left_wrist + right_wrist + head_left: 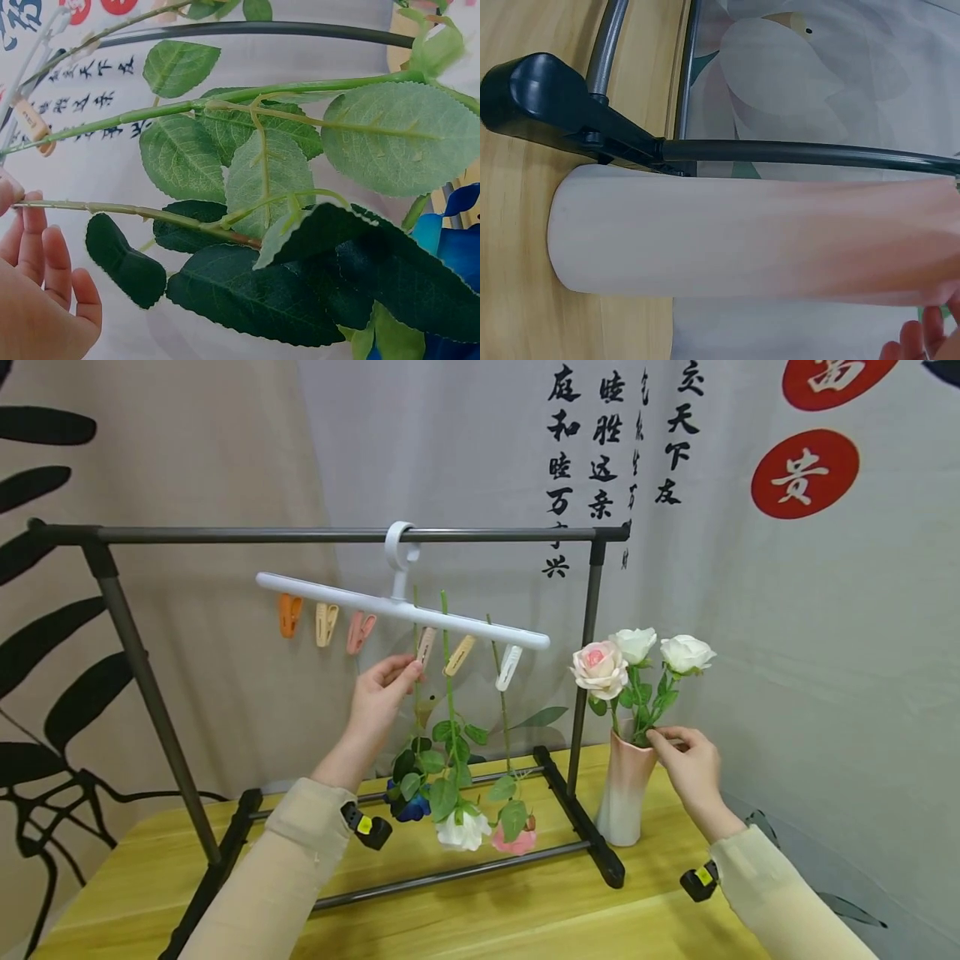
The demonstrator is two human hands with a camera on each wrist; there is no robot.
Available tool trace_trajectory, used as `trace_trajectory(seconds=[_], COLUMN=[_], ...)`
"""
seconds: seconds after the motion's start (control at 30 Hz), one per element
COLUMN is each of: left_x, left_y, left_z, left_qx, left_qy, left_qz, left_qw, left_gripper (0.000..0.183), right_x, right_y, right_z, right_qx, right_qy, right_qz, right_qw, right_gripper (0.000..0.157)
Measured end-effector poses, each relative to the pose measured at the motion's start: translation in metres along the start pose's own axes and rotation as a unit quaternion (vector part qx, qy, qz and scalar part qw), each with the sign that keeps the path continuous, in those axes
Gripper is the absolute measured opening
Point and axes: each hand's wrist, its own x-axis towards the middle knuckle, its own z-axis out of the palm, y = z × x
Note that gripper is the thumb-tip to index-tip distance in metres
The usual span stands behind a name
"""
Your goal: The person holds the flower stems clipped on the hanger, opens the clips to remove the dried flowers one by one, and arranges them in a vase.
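Note:
My left hand (378, 697) pinches a pale pink clothespin (427, 646) on the white hanger (337, 592). Beside its fingertips runs the stem of an upside-down blue rose (411, 804); the left wrist view shows that stem (112, 208) at the fingers. A white rose (463, 830) and a pink rose (514, 837) also hang head down among the clips. At the mouth of a pink-and-white vase (626, 797), my right hand (692, 768) seems to pinch the stem of the right-hand white rose (687, 654); the exact contact is hidden. Another white rose (633, 644) and a pale pink rose (600, 669) stand there too.
The hanger hooks over the top bar of a dark metal rack (300, 535) standing on a wooden table (540, 910). Orange (289, 615), cream (326, 624) and pink (361, 632) clothespins hang at left. The vase stands close to the rack's right foot (547, 97).

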Motion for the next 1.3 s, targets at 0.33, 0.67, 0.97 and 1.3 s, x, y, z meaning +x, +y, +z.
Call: trace_trajectory(seconds=[0.33,0.67,0.97,1.3], left_x=[0.001,-0.001,-0.005,-0.011], left_y=[0.003,0.002,0.0,-0.013], left_z=[0.0,0.001,0.007,0.011], left_qx=[0.007,0.008,0.023,0.025], left_qy=[0.001,-0.003,-0.011,-0.016], left_qz=[-0.001,-0.006,-0.004,-0.01], left_qw=[1.0,0.9999,0.9997,0.9995], left_gripper=[0.038,0.037,0.034,0.032], right_x=[-0.002,-0.002,-0.017,-0.021], right_y=[-0.013,-0.058,-0.141,-0.208], right_z=[-0.009,-0.012,0.006,0.066], right_qx=[0.027,0.091,0.203,0.275], right_qy=[0.014,0.048,-0.003,-0.348], right_qz=[-0.005,-0.083,-0.242,-0.169], right_qw=[1.0,0.991,0.949,0.88], right_gripper=[0.044,0.031,0.007,0.027])
